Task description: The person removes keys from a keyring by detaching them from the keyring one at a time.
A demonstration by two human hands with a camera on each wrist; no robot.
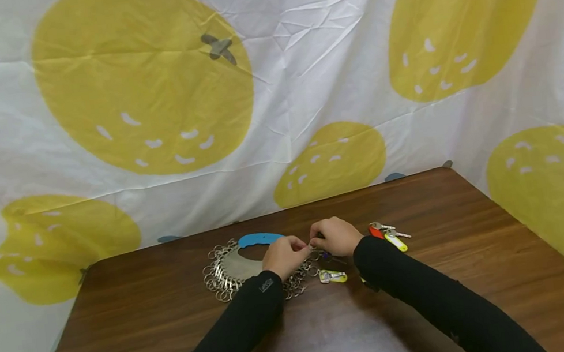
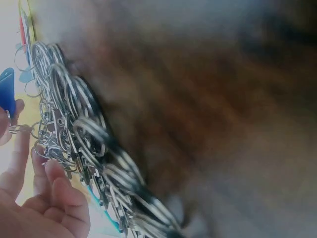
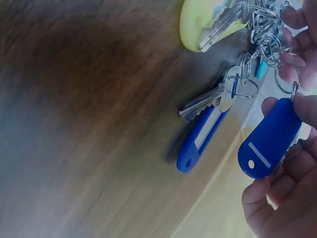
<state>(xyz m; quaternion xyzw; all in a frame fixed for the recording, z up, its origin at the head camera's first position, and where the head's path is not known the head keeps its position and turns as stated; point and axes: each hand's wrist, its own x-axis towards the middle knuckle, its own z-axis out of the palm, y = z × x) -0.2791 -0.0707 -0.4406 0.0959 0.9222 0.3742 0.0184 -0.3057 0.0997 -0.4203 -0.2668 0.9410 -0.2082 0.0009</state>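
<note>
A metal plate (image 1: pixel 240 265) with a blue grip (image 1: pixel 260 239) lies on the table, its curved edge crowded with metal rings (image 2: pixel 81 111). At its right end my left hand (image 1: pixel 283 257) pinches one of these rings between thumb and fingertips. Facing it, close by, my right hand (image 1: pixel 337 237) pinches a small split ring from which a blue key tag (image 3: pixel 271 139) hangs. The two rings meet between the fingertips; whether they are linked I cannot tell. Below the hands, another blue tag (image 3: pixel 198 141) with a key (image 3: pixel 203 101) hangs near the table.
A yellow tag with a key (image 1: pixel 332 276) lies just in front of the hands. Right of the right hand are a red tag (image 1: pixel 376 232) and a yellow tag (image 1: pixel 396 241) with keys. A patterned cloth (image 1: pixel 201 202) hangs behind the wooden table (image 1: pixel 481 269).
</note>
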